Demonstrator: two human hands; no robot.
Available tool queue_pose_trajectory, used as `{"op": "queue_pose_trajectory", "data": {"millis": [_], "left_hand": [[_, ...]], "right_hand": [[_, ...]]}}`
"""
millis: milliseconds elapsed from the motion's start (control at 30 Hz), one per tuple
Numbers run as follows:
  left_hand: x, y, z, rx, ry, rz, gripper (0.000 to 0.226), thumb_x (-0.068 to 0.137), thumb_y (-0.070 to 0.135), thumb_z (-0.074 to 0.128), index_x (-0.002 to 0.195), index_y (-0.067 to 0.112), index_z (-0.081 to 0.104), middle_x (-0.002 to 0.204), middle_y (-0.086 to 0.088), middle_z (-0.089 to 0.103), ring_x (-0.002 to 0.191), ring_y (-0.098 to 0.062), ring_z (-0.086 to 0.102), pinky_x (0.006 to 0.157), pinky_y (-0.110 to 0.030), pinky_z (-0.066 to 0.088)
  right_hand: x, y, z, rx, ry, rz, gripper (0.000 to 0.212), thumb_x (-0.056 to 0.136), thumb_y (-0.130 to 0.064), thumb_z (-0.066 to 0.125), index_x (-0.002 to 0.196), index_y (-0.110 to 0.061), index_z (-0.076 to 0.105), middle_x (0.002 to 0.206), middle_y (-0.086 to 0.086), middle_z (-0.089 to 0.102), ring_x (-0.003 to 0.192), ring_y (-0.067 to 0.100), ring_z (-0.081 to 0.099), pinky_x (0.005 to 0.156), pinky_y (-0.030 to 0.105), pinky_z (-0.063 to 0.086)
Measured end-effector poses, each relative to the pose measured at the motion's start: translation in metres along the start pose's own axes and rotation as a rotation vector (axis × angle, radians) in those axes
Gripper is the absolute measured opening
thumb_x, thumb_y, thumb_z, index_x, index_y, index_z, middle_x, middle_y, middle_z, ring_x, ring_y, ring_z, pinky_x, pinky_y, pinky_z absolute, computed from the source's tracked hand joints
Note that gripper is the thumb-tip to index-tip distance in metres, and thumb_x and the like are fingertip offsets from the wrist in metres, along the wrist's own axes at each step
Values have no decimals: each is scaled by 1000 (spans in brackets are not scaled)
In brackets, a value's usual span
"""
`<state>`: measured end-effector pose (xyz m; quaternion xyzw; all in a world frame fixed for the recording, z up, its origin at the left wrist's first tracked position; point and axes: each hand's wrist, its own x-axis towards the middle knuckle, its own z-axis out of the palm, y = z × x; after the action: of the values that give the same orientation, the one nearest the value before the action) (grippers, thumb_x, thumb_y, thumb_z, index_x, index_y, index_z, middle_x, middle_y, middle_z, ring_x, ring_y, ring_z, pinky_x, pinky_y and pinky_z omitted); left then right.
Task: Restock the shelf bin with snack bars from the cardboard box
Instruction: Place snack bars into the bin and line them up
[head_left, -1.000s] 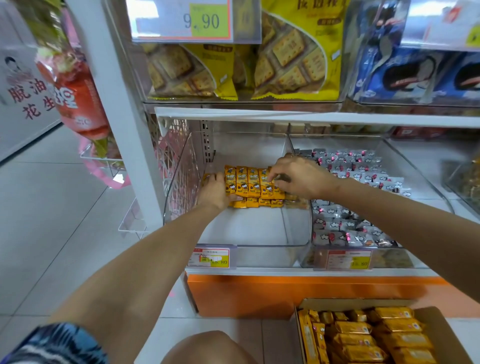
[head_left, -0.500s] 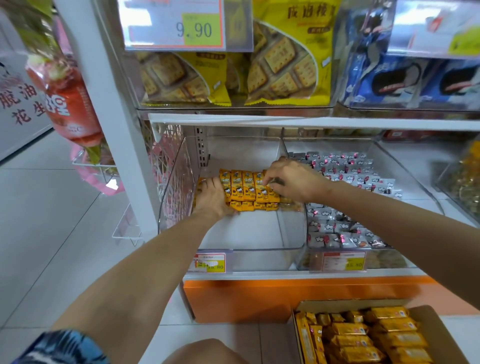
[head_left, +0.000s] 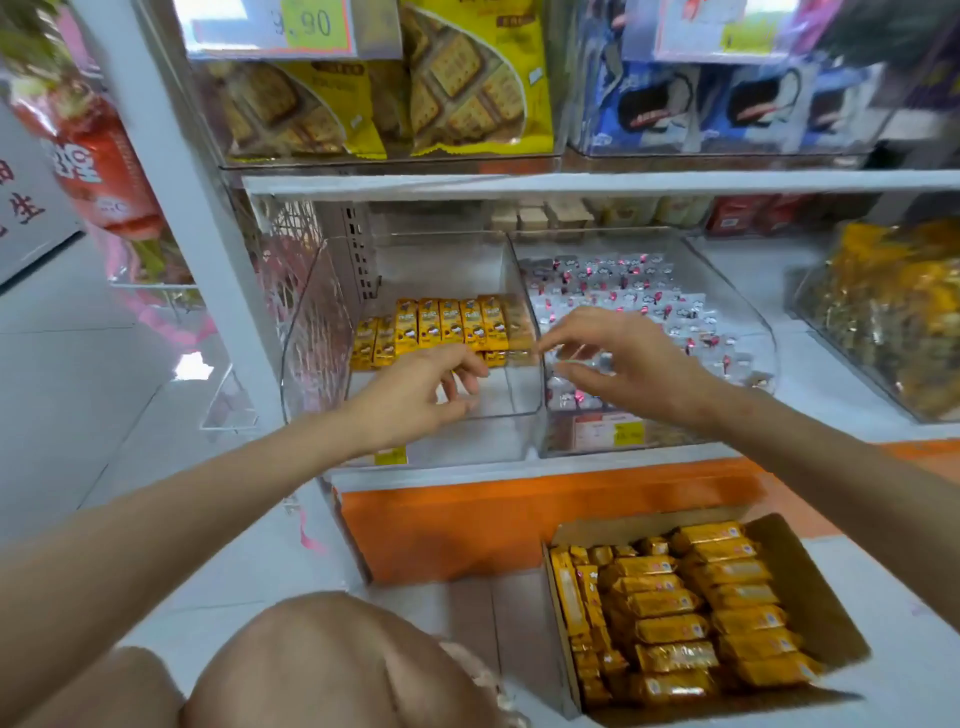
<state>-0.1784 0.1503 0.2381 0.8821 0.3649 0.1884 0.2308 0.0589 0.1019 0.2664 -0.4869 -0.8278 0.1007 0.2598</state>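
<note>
A clear plastic shelf bin (head_left: 317, 332) on the lower shelf holds a row of yellow snack bars (head_left: 447, 325) stacked at its back. My left hand (head_left: 421, 395) hovers in front of the bin's open front, fingers loosely apart, holding nothing. My right hand (head_left: 618, 358) is beside it, just in front of the divider wall, fingers spread and empty. On the floor at the lower right stands the open cardboard box (head_left: 810, 571), packed with several gold-wrapped snack bars (head_left: 691, 618).
The neighbouring clear bin (head_left: 748, 322) holds silver-and-pink wrapped sweets. Another bin of gold sweets (head_left: 893, 312) sits at the far right. Yellow cracker bags (head_left: 467, 88) fill the shelf above. An orange shelf base (head_left: 493, 519) is below. My knee (head_left: 332, 665) is in the foreground.
Both hands have let go of the bars in the bin and pulled back out toward me. The view has tilted down, showing more of the cardboard box.
</note>
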Motion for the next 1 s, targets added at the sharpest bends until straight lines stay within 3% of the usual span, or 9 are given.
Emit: {"op": "queue_pose_trajectory", "data": {"millis": [167,233,367,467,600,733,833,1000], "left_hand": [[-20,41,48,-4,-230,95,29,84,19,68,111,19,58,93,14,61,76,-3,56,72,-18,44],[-13,48,84,10,-348,98,34,84,23,68,115,17,55,98,10,63,78,-6,56,74,-23,46],[7,53,169,75,-572,113,40,85,19,66,121,11,52,112,-2,64,94,-16,58,78,-26,42],[17,46,229,167,-680,105,44,86,18,65,125,8,48,121,-7,58,111,-22,52,84,-30,40],[26,23,286,320,-763,50,48,87,20,64,130,13,46,133,-8,47,125,-26,42,90,-34,40],[29,1,317,454,-875,7,56,86,21,66,136,17,41,146,-8,34,136,-28,27,106,-40,29],[32,-8,329,572,-929,6,59,90,18,59,143,18,32,150,-9,27,139,-29,21,112,-44,20],[34,-18,338,784,-840,126,49,93,10,48,140,14,37,141,-6,42,127,-25,32,98,-35,30]], "right_hand": [[-112,11,15,104,-48,157,35,83,-12,69,109,-34,60,97,-23,59,78,4,60,65,13,47],[-150,34,35,74,-136,265,33,83,-13,70,110,-30,62,96,-24,59,78,0,59,66,13,47],[-219,99,83,-44,-318,474,36,85,-24,68,120,-27,58,115,-5,62,90,11,60,76,30,50],[-251,144,117,-95,-470,576,50,83,-25,69,130,-30,50,134,-4,51,109,19,58,85,36,50],[-275,183,158,-194,-603,546,64,81,-25,69,138,-28,40,143,-1,38,130,21,41,98,35,42],[-285,198,190,-299,-702,444,70,88,-33,61,147,-28,23,153,-2,21,139,23,26,109,37,31],[-286,205,193,-296,-726,427,72,87,-40,61,147,-32,20,153,-3,18,139,25,22,111,38,26],[-283,219,187,-241,-674,404,61,91,-27,58,145,-30,30,146,1,29,132,24,34,102,34,37]]}}
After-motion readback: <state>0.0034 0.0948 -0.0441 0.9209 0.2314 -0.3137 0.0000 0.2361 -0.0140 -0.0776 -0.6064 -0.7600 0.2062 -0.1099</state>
